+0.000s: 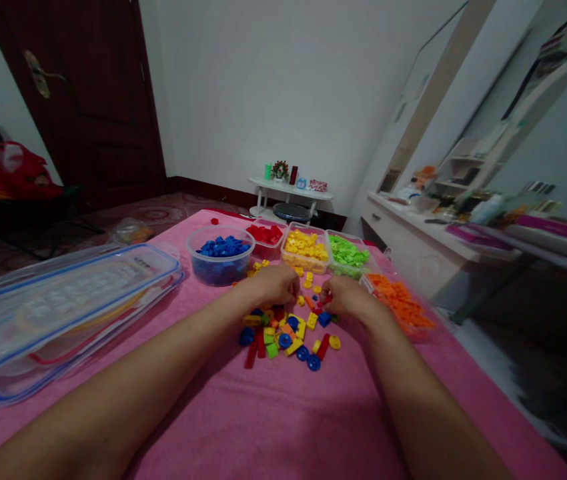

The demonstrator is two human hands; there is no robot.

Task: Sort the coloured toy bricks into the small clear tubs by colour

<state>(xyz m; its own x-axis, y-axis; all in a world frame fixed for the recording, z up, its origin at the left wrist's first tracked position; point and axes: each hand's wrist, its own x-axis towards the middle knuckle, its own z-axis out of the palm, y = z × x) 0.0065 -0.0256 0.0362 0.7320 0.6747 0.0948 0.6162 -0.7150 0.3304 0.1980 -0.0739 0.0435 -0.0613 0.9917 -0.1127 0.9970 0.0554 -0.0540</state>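
Note:
A mixed pile of plastic building bricks [312, 321] lies on the pink cloth [273, 413], with yellow, blue, red, green and orange pieces. Over the left back of the pile is my left hand [278, 285], its fingers curled down and together; whatever they hold is hidden. My right hand [344, 297] is closed at the pile's right back side, fingertips pinched, with a bit of red showing at them. Blue wheel-like discs [313, 362] lie at the pile's front. Behind the hands stand clear tubs of blue bricks [222, 247], red bricks [265, 234], yellow bricks [306, 245] and green bricks [347, 252].
Orange bricks [403, 301] fill a clear container at the right edge. Stacked clear lids with blue rims [71, 293] lie on the left. One red piece [214, 221] sits near the far edge. Beyond are a white stand [291, 189] and a white dresser [408, 233].

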